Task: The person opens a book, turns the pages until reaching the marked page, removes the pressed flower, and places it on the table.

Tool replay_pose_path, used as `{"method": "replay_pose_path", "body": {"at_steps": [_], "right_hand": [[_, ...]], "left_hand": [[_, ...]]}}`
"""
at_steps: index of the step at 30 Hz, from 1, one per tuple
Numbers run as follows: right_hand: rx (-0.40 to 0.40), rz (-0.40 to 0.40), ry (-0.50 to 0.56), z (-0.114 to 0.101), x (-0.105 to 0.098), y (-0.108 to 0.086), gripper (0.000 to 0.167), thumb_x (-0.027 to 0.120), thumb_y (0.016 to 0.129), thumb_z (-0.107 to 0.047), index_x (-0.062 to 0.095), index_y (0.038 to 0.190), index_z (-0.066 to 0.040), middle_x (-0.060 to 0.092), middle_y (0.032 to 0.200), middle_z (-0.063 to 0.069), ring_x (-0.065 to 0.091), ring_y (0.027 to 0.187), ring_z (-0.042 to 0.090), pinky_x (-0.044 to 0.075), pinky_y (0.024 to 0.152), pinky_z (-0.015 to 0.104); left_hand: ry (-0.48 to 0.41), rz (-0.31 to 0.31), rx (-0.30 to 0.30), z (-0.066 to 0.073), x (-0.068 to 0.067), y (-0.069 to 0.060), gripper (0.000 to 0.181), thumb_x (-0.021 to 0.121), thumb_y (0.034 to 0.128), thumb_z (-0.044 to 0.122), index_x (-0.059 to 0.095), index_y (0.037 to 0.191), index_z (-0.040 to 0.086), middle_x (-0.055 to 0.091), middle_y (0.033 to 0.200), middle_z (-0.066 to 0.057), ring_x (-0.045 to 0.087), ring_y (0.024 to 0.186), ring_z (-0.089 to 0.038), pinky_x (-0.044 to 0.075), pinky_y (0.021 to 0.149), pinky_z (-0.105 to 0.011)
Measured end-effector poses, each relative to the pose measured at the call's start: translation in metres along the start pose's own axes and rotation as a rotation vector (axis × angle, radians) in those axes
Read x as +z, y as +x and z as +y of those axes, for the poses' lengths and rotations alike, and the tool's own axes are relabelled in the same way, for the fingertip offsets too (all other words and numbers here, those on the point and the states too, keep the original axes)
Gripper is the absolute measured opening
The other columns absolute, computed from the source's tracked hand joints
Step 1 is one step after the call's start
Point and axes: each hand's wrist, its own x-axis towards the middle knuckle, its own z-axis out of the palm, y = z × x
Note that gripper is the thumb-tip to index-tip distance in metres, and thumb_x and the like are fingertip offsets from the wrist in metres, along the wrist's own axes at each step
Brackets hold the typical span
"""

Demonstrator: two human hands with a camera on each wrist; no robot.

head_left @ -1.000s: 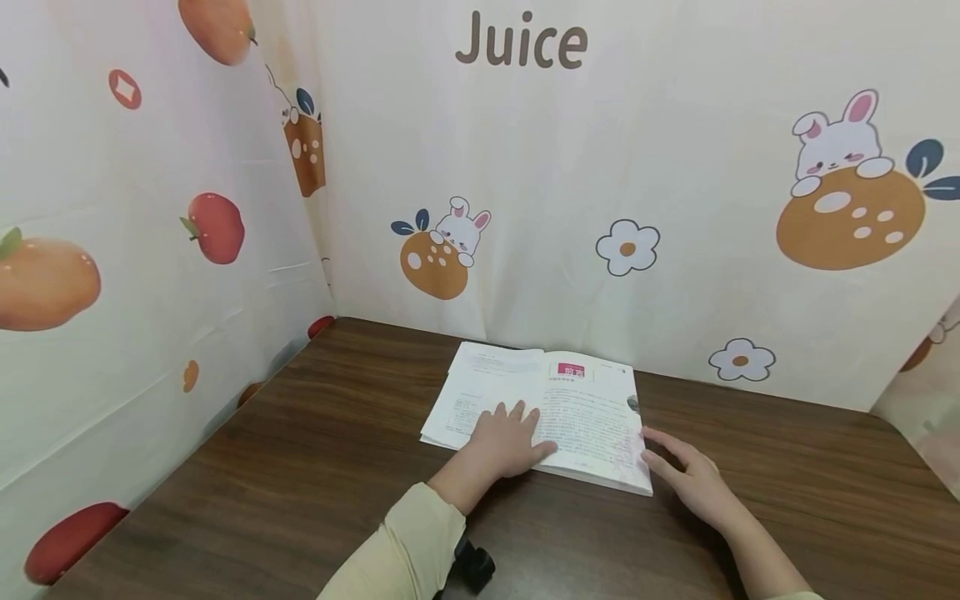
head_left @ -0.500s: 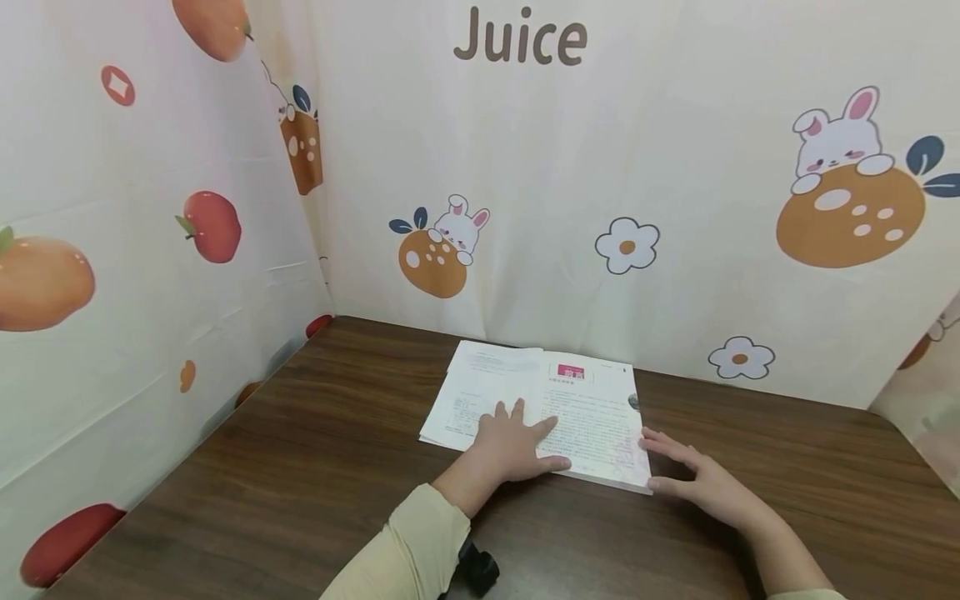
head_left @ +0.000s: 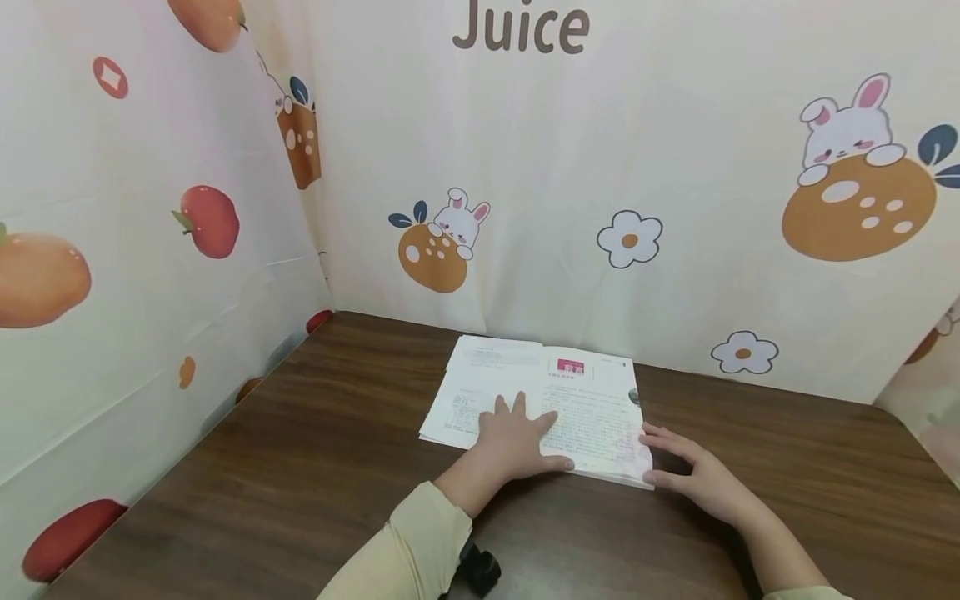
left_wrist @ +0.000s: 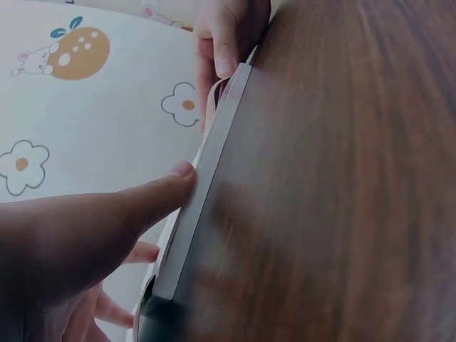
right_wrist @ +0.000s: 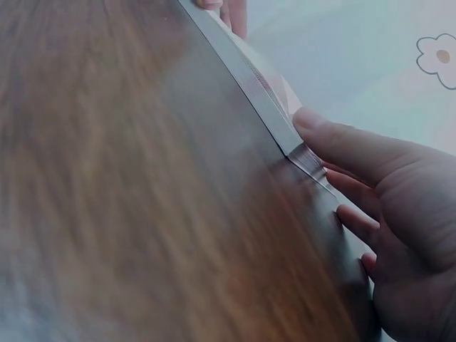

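An open book (head_left: 487,367) with printed text and a pink heading block lies near the back of the table. My left hand (head_left: 513,437) rests across its lower middle, fingers spread over the pages and thumb along the front edge. At the book's lower right corner is my right hand (head_left: 693,475). In the right wrist view, that thumb (right_wrist: 313,122) pinches the page corner, and the upper pages stand slightly apart from the thick page block (right_wrist: 249,92). The other fingers lie along the side edge. The left wrist view shows the left thumb (left_wrist: 174,184) on the book's front edge.
The brown wood-grain table (head_left: 315,467) carries the book. A printed curtain (head_left: 540,208) hangs close behind it, and another curtain side (head_left: 150,333) borders the left. A black object (head_left: 480,571) sits under the left sleeve.
The left hand has shifted slightly right, and its thumb has spread toward the front edge. The right thumb has come down to the book's lower right corner. The book stays put.
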Motion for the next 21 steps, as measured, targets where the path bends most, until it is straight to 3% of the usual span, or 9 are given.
{"method": "replay_pose_path", "body": {"at_steps": [6, 11, 21], "right_hand": [[0.025, 0.017, -0.019, -0.0012, 0.0011, 0.0022, 0.05, 0.07, 0.081, -0.034, 0.059, 0.124, -0.01, 0.04, 0.141, 0.015, 0.027, 0.13, 0.044, 0.022, 0.093, 0.066], [0.027, 0.042, -0.024, -0.0005, 0.0025, 0.0034, 0.048, 0.069, 0.082, -0.035, 0.06, 0.122, -0.01, 0.042, 0.14, 0.015, 0.029, 0.129, 0.043, 0.023, 0.093, 0.065], [0.052, 0.061, -0.019, -0.003, 0.0035, 0.0026, 0.043, 0.065, 0.085, -0.037, 0.06, 0.121, -0.014, 0.043, 0.14, 0.012, 0.03, 0.129, 0.042, 0.023, 0.092, 0.066]], "left_hand": [[-0.008, -0.005, -0.007, 0.0005, -0.0012, -0.0002, 0.089, 0.042, 0.0645, 0.087, 0.036, 0.141, 0.041, 0.026, 0.149, -0.013, 0.025, 0.131, -0.044, 0.033, 0.092, -0.057], [0.03, 0.031, 0.003, 0.0012, 0.0011, 0.0029, 0.093, 0.041, 0.0621, 0.089, 0.037, 0.141, 0.04, 0.024, 0.15, -0.013, 0.025, 0.131, -0.044, 0.031, 0.093, -0.058], [0.047, 0.169, 0.13, 0.0021, 0.0025, 0.0034, 0.08, 0.047, 0.068, 0.082, 0.055, 0.127, 0.029, 0.046, 0.134, -0.005, 0.033, 0.128, -0.032, 0.028, 0.098, -0.053]]}}
